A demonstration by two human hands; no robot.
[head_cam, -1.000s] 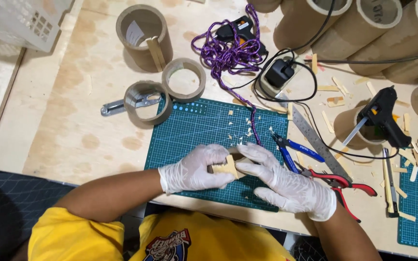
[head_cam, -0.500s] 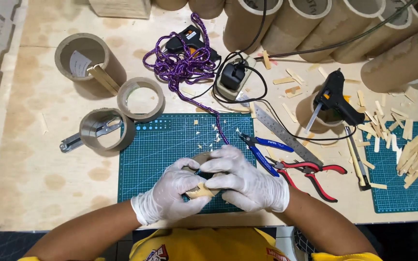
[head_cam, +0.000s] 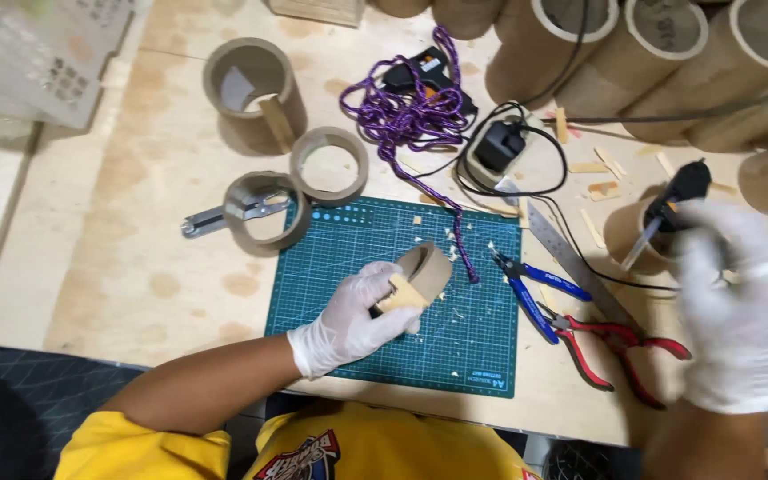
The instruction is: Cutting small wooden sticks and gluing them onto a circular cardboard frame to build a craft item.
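My left hand (head_cam: 348,322), in a white glove, holds a short cardboard ring with a small wooden piece (head_cam: 418,277) against it, above the green cutting mat (head_cam: 348,258). My right hand (head_cam: 738,302), also gloved and blurred, is far to the right at the black glue gun (head_cam: 677,197), which stands in a cardboard tube (head_cam: 626,238). I cannot tell whether its fingers grip the gun. Blue-handled pliers (head_cam: 531,286) and red-handled pliers (head_cam: 611,345) lie between the hands, beside a metal ruler (head_cam: 571,260).
Three cardboard rings (head_cam: 329,164) and a utility knife (head_cam: 215,218) sit left of the mat. A purple cord (head_cam: 402,107), a second glue gun (head_cam: 427,69) and a black adapter (head_cam: 500,147) lie behind it. Large cardboard tubes (head_cam: 660,53) line the back right. Wood scraps (head_cam: 599,167) are scattered.
My right hand has left the cardboard ring and swung right to the glue gun. My left hand now holds the ring alone, tilted up.
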